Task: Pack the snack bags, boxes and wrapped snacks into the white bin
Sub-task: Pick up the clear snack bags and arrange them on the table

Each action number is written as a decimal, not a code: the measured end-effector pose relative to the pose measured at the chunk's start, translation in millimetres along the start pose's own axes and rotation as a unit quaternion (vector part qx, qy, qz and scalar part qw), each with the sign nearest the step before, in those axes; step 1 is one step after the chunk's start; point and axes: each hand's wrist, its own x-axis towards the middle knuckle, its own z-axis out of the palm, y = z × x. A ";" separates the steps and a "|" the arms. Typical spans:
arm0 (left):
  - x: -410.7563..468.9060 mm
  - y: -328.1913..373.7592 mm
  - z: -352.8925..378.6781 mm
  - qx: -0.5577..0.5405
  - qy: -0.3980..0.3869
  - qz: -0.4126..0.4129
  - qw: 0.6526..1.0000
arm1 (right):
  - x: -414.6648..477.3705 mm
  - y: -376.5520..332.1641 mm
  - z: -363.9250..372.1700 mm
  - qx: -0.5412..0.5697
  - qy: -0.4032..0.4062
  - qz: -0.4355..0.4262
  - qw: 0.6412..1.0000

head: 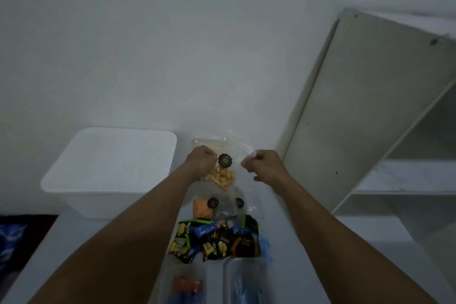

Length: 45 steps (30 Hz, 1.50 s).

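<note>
The white bin [108, 170] stands at the back left of the white table, and nothing shows inside it. My left hand [201, 163] and my right hand [262, 166] both grip a clear snack bag [223, 176] holding yellow puffs, with a round black sticker on it, held up near the wall. Under it lie a clear bag with orange snacks [202, 208] and another clear bag [230, 205]. A heap of small wrapped snacks [217, 239] in black, green and blue lies nearer to me. Two clear boxes [244, 279] sit at the front edge.
A white shelf unit [370, 111] leans along the right side, close to my right hand. The wall is right behind the bin and the bags. Dark floor with a blue item [12, 237] shows at the left.
</note>
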 end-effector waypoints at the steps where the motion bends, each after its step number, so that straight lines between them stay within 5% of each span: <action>1: -9.0 11.2 -8.3 -0.006 -0.007 0.002 1.000 | -6.8 -12.5 -4.2 0.012 0.009 -0.024 1.000; 20: -108.9 142.6 -100.6 -0.253 -0.004 0.185 0.950 | -87.6 -168.9 -58.7 0.064 0.026 -0.252 0.965; 41: -104.8 173.8 -117.4 -0.205 0.080 0.286 0.933 | -91.0 -206.2 -58.8 0.015 0.028 -0.302 0.953; 45: -104.8 172.8 -115.2 -0.223 0.040 0.278 0.934 | -87.8 -211.8 -59.3 -0.064 0.059 -0.315 0.945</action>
